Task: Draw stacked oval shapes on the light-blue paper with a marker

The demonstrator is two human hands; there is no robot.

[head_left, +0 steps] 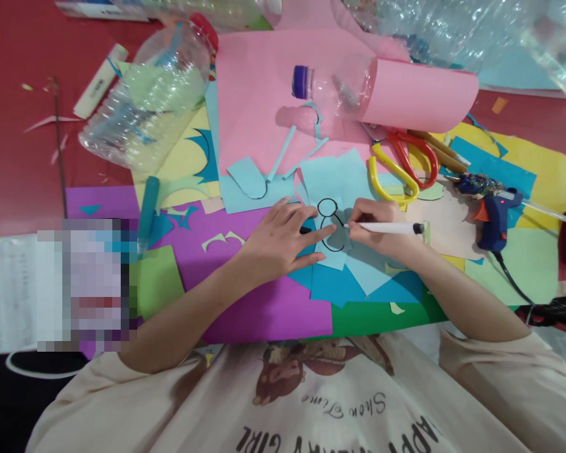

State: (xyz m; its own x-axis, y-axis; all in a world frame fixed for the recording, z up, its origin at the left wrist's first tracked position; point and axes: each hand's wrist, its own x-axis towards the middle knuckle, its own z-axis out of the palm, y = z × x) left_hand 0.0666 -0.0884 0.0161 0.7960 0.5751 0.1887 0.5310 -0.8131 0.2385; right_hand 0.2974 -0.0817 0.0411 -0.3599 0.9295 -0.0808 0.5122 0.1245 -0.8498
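My right hand (375,226) grips a white marker (391,228) with a black end, its tip on a light blue piece of paper (332,257). Black outlines mark that paper: a small circle above a larger, incomplete round shape. My left hand (287,239) lies spread, its fingers reaching onto the paper's left edge. A small black object (305,230), perhaps the marker cap, shows between those fingers. Under the drawing are more light blue sheets (372,267) and a darker blue one (325,292).
Scissors with red and yellow handles (393,167) lie beyond my right hand. A blue glue gun (494,220) rests at the right, its cord trailing down. Farther back are a bottle wrapped in pink paper (419,94) and a crumpled clear bottle (155,94). A teal marker (148,211) is at left.
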